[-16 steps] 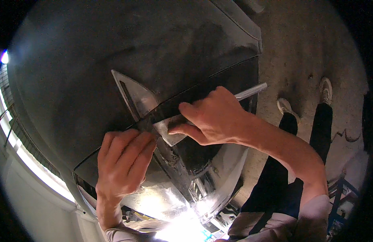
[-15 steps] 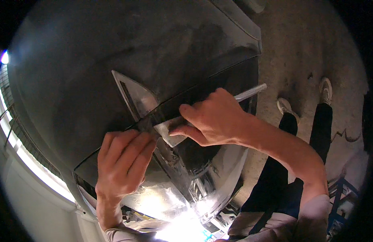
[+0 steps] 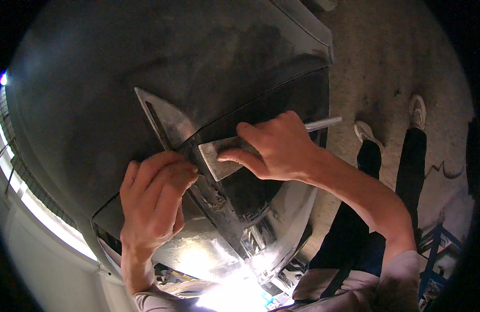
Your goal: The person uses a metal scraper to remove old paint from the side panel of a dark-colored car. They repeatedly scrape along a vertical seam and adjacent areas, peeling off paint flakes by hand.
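- The right hand (image 3: pixel 281 148) grips a flat metal plate (image 3: pixel 213 162) firmly, thumb across its face; plate at 9 o'clock, metal bar (image 3: pixel 325 124) at 2.
- That plate looks stiff, fairly light, probably slick; I'd hold it by its long edges.
- The left hand (image 3: pixel 154 200), 8 o'clock from it, bunches its fingers near a dark strip (image 3: pixel 215 200); can't tell if they pinch anything.
- Pointed pale patch (image 3: pixel 173 118), 10 o'clock.

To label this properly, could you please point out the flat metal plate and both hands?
Flat metal plate (image 3: pixel 211 161), head view: its bare left end.
Left hand (image 3: pixel 154 200), head view: its back.
Right hand (image 3: pixel 283 148), head view: its back.
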The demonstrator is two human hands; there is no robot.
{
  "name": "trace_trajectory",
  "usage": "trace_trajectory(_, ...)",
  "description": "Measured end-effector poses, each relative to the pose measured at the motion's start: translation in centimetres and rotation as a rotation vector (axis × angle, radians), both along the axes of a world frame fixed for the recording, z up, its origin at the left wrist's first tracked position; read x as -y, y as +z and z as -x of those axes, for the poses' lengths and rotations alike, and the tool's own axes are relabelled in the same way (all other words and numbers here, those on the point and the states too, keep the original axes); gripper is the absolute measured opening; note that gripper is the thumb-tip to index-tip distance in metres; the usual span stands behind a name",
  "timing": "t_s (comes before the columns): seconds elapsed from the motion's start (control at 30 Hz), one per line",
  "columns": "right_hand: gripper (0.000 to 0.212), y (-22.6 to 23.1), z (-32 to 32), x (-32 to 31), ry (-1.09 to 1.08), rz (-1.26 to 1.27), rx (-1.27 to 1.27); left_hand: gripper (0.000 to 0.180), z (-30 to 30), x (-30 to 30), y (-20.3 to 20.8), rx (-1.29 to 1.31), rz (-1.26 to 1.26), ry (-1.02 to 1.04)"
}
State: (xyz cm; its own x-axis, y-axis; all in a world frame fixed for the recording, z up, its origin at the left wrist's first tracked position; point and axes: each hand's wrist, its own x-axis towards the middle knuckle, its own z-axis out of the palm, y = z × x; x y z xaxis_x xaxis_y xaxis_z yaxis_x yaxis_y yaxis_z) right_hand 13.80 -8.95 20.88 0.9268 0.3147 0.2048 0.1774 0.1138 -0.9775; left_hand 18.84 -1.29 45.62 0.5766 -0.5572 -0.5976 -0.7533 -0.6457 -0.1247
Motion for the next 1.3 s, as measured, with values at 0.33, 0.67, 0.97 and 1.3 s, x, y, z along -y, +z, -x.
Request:
trace_trajectory(0.33, 0.052, 1.2, 0.2, -0.9, -0.059, 0.02, 0.071, 0.03, -0.6, -1.4, -0.4, 0.053, 0.079, 0.015)
trace_trajectory(0.67, 0.052, 1.5, 2.3, -2.9, 0.014, -0.031, 0.126, 0.032, -1.1, -2.3, -0.9, 0.052, 0.169, 0.109)
trace_trajectory(0.97, 0.059, 0.5, 1.7, -1.7, 0.01, -0.028, -0.013, 0.035, -0.5, -3.3, -0.7, -0.012, 0.139, 0.083)
trace_trajectory(1.3, 0.061, 0.2, -2.5, -1.9, 0.054, 0.038, 0.03, 0.034, 1.5, -4.2, -0.7, 0.005, 0.113, 0.064)
